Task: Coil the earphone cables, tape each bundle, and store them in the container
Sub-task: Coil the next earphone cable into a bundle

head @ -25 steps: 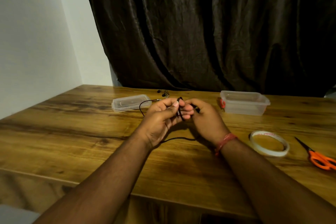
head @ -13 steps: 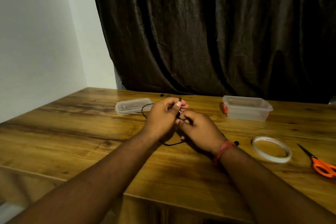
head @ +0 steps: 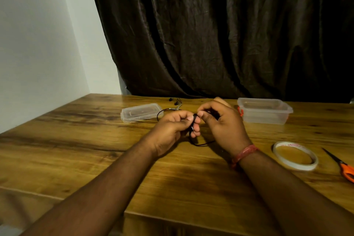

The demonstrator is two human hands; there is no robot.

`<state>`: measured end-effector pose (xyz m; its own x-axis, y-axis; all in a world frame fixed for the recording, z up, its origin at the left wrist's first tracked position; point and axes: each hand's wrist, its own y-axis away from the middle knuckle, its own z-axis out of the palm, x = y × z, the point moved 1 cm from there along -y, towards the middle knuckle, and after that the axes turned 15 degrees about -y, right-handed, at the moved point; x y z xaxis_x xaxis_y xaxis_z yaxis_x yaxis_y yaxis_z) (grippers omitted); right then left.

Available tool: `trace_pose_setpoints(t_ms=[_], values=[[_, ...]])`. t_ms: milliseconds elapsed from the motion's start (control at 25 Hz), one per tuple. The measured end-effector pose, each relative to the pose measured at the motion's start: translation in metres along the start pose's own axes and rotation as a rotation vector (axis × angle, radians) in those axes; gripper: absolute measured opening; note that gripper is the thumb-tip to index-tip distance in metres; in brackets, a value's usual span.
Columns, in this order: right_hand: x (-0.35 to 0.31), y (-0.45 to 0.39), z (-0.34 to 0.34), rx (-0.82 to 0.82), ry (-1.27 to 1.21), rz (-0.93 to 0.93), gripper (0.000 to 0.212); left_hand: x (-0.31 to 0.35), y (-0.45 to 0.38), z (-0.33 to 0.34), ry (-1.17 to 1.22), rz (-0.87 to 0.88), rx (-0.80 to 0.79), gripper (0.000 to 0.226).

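A thin black earphone cable (head: 201,143) runs between both hands above the middle of the wooden table. My left hand (head: 173,130) grips a small bundle of it between thumb and curled fingers. My right hand (head: 224,122) pinches the cable just beside the left thumb. One loop hangs below the hands, and another strand arcs back to the earbuds (head: 175,101) lying near the curtain. The clear plastic container (head: 268,116) stands at the back right with something orange-red at its left end. A white tape roll (head: 296,156) lies flat to the right of my right wrist.
The container's clear lid (head: 140,114) lies at the back left of my hands. Orange-handled scissors (head: 342,166) rest at the right edge of the view. A dark curtain hangs behind the table, with a white wall on the left. The table's front edge runs below my forearms.
My right hand has lifted from below the left hand to pinch the cable beside the left thumb. The hanging loop under the hands is shorter. The camera has tilted slightly.
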<state>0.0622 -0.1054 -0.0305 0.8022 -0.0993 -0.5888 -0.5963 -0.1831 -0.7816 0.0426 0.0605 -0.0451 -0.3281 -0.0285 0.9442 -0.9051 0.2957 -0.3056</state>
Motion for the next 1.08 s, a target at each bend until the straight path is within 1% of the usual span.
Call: trace_pose_setpoints(t_ms=[80, 160, 240, 360, 440, 560, 600, 640, 720, 800, 880, 920, 960, 1000, 1080], values=[[0.005, 0.001, 0.002, 0.023, -0.015, 0.036, 0.01, -0.001, 0.003, 0.002, 0.017, 0.012, -0.044, 0.018], [0.011, 0.003, 0.009, -0.026, -0.049, 0.121, 0.016, 0.002, 0.005, 0.002, 0.05, 0.048, -0.033, 0.017], [0.013, 0.007, 0.019, -0.138, -0.086, 0.224, 0.018, 0.006, 0.006, 0.0, 0.125, 0.076, 0.031, 0.019], [0.012, 0.015, 0.027, -0.257, -0.031, 0.282, 0.021, 0.006, 0.004, -0.002, 0.242, 0.104, 0.149, 0.021], [0.01, 0.017, 0.029, -0.313, 0.001, 0.29, 0.021, 0.005, 0.001, -0.004, 0.263, 0.111, 0.227, 0.021], [0.004, 0.018, 0.03, -0.356, -0.051, 0.383, 0.018, 0.002, -0.004, -0.008, 0.247, 0.119, 0.313, 0.02], [0.002, 0.018, 0.029, -0.368, -0.034, 0.389, 0.017, 0.0, -0.005, -0.008, 0.215, 0.12, 0.343, 0.019], [0.002, 0.018, 0.028, -0.379, 0.023, 0.351, 0.017, -0.002, -0.007, -0.009, 0.183, 0.121, 0.371, 0.018], [0.001, 0.018, 0.027, -0.403, 0.175, 0.229, 0.016, -0.008, -0.01, -0.011, 0.103, 0.121, 0.439, 0.019], [0.0, 0.017, 0.026, -0.409, 0.239, 0.147, 0.015, -0.012, -0.01, -0.012, -0.021, 0.107, 0.478, 0.019], [0.0, 0.014, 0.022, -0.373, 0.254, 0.081, 0.009, -0.017, -0.01, -0.012, -0.319, 0.084, 0.454, 0.019], [0.001, 0.012, 0.019, -0.339, 0.255, 0.051, 0.006, -0.021, -0.01, -0.011, -0.442, 0.076, 0.406, 0.018], [0.001, 0.01, 0.016, -0.304, 0.255, 0.021, 0.005, -0.024, -0.01, -0.011, -0.486, 0.057, 0.345, 0.018], [0.003, 0.008, 0.013, -0.275, 0.256, 0.0, 0.005, -0.026, -0.008, -0.01, -0.438, 0.026, 0.281, 0.019], [0.005, 0.007, 0.013, -0.264, 0.261, -0.016, 0.005, -0.027, -0.006, -0.011, -0.254, -0.035, 0.181, 0.021]])
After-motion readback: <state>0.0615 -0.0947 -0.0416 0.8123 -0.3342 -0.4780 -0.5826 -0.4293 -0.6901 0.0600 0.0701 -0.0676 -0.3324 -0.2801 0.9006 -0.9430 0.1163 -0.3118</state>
